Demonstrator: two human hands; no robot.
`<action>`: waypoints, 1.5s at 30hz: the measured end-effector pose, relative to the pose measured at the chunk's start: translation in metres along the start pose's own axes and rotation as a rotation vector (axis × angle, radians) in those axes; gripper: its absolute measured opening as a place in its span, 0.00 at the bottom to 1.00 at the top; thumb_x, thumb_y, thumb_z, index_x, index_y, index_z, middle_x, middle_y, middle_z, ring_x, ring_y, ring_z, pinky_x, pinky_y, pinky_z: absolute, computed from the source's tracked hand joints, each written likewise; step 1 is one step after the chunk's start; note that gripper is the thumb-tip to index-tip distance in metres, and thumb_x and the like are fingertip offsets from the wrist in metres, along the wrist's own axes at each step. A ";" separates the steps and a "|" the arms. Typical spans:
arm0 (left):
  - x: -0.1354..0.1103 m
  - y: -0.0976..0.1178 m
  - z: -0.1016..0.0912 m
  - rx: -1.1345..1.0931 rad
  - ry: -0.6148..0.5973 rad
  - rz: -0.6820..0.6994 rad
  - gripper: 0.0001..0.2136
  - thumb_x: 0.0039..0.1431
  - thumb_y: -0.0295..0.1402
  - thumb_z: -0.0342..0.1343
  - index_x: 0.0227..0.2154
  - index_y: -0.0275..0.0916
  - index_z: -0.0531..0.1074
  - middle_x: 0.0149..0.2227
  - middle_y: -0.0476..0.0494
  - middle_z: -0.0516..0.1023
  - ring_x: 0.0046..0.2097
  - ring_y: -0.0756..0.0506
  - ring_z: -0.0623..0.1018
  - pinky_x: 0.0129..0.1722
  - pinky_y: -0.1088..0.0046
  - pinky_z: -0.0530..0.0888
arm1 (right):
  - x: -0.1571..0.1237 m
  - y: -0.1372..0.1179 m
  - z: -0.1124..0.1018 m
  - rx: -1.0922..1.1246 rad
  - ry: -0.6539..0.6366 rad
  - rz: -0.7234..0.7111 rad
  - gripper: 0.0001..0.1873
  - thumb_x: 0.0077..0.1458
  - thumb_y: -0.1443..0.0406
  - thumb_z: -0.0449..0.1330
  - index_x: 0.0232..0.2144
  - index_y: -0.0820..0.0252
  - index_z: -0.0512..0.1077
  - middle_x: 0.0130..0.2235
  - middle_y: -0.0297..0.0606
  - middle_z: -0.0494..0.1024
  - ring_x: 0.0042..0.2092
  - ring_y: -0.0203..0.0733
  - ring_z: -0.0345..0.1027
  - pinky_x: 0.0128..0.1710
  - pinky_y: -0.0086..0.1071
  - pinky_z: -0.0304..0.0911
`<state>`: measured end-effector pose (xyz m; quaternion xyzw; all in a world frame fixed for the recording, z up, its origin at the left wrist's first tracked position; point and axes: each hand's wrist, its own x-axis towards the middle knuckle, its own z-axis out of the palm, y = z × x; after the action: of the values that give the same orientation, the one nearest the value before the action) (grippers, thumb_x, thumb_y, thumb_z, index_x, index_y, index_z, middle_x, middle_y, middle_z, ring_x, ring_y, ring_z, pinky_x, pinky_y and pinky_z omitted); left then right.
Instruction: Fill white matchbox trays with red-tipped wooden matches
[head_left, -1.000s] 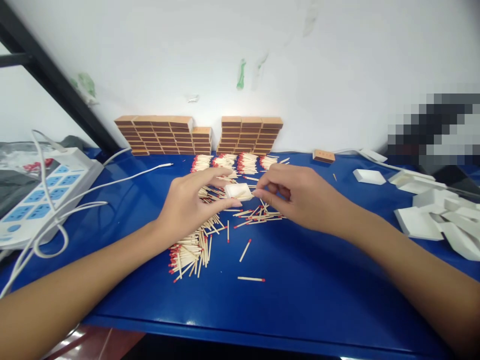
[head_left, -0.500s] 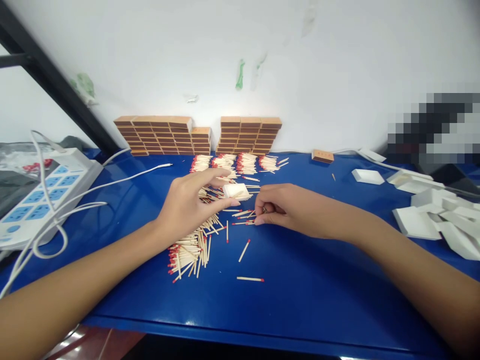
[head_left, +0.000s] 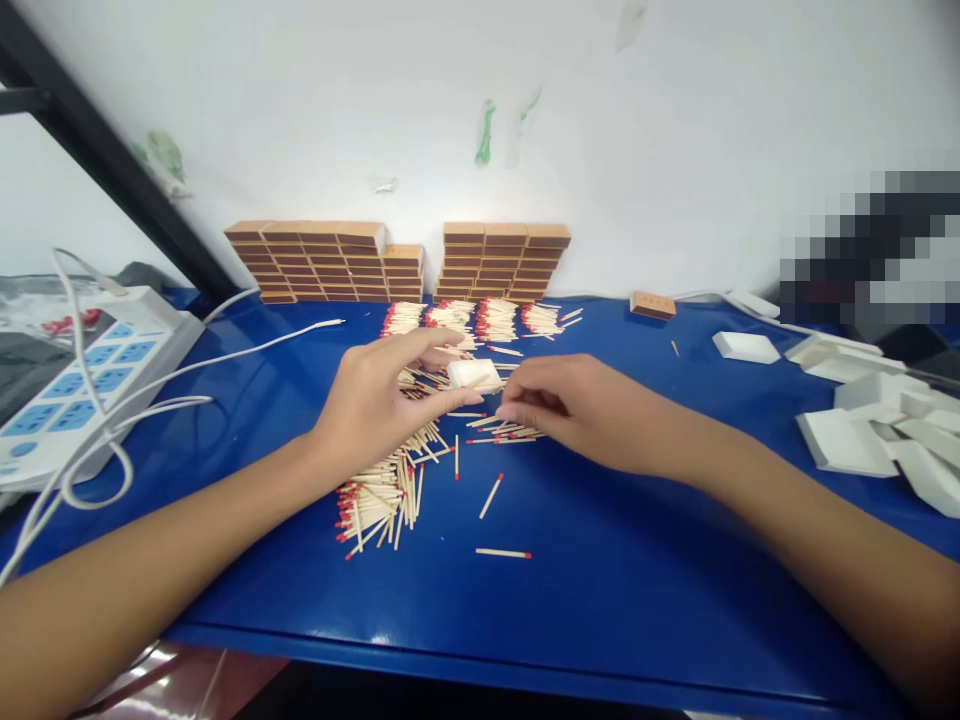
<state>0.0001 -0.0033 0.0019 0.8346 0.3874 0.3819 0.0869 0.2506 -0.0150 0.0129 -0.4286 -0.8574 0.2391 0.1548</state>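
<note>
Head view, left hand (head_left: 375, 405) holding white tray (head_left: 474, 374), stacked matchboxes (head_left: 322, 262), print unreadable

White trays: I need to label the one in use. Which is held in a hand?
The white tray pinched in the left hand, over the loose matches; the other white trays lie untouched at the blue table's right side.

Left hand (head_left: 375, 405) pinches white matchbox tray (head_left: 474, 375) above blue table (head_left: 600, 590). Right hand (head_left: 581, 410) fingertips on small cluster of matches (head_left: 501, 432). Larger match heap (head_left: 382, 490) near left. Stacked brown matchboxes (head_left: 330, 262) far, against wall.
</note>
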 end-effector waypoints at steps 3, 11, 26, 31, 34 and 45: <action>0.000 0.000 0.000 0.006 0.012 0.018 0.24 0.53 0.42 0.73 0.52 0.44 0.77 0.47 0.51 0.85 0.46 0.48 0.85 0.49 0.75 0.80 | -0.001 0.008 -0.011 -0.050 0.004 0.011 0.15 0.66 0.55 0.58 0.33 0.58 0.75 0.29 0.33 0.75 0.30 0.34 0.62 0.32 0.32 0.52; -0.001 0.000 0.001 0.007 0.005 0.021 0.24 0.53 0.41 0.73 0.52 0.44 0.77 0.48 0.52 0.85 0.47 0.49 0.85 0.53 0.75 0.79 | -0.006 0.004 -0.018 0.002 -0.209 0.100 0.16 0.60 0.50 0.63 0.36 0.55 0.78 0.32 0.34 0.76 0.30 0.34 0.64 0.30 0.31 0.56; -0.001 0.000 0.002 0.021 0.007 0.035 0.25 0.53 0.42 0.73 0.53 0.43 0.76 0.46 0.51 0.85 0.46 0.49 0.85 0.49 0.75 0.79 | -0.003 0.011 -0.015 -0.101 -0.058 0.043 0.12 0.63 0.55 0.59 0.35 0.57 0.75 0.33 0.35 0.75 0.32 0.35 0.62 0.32 0.32 0.53; -0.002 -0.001 0.003 0.038 0.018 0.048 0.24 0.53 0.42 0.73 0.52 0.43 0.76 0.44 0.51 0.86 0.46 0.48 0.85 0.48 0.76 0.79 | -0.006 0.003 -0.016 -0.051 -0.182 0.084 0.13 0.61 0.53 0.62 0.35 0.56 0.76 0.34 0.34 0.76 0.32 0.34 0.64 0.31 0.31 0.55; -0.002 -0.001 0.004 0.030 0.027 0.061 0.25 0.53 0.42 0.73 0.52 0.42 0.76 0.44 0.50 0.86 0.45 0.48 0.86 0.48 0.76 0.79 | -0.009 0.000 -0.015 -0.030 -0.241 0.156 0.11 0.62 0.55 0.61 0.35 0.55 0.76 0.33 0.34 0.77 0.30 0.34 0.63 0.29 0.31 0.54; -0.001 -0.001 0.002 0.020 -0.009 0.037 0.25 0.55 0.45 0.72 0.53 0.43 0.76 0.46 0.47 0.86 0.45 0.45 0.86 0.47 0.70 0.82 | -0.009 0.001 -0.023 0.003 -0.186 0.126 0.18 0.68 0.50 0.53 0.38 0.57 0.73 0.38 0.39 0.78 0.36 0.39 0.66 0.35 0.33 0.58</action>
<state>0.0008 -0.0025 -0.0007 0.8442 0.3753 0.3756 0.0731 0.2668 -0.0152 0.0313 -0.4575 -0.8390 0.2884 0.0599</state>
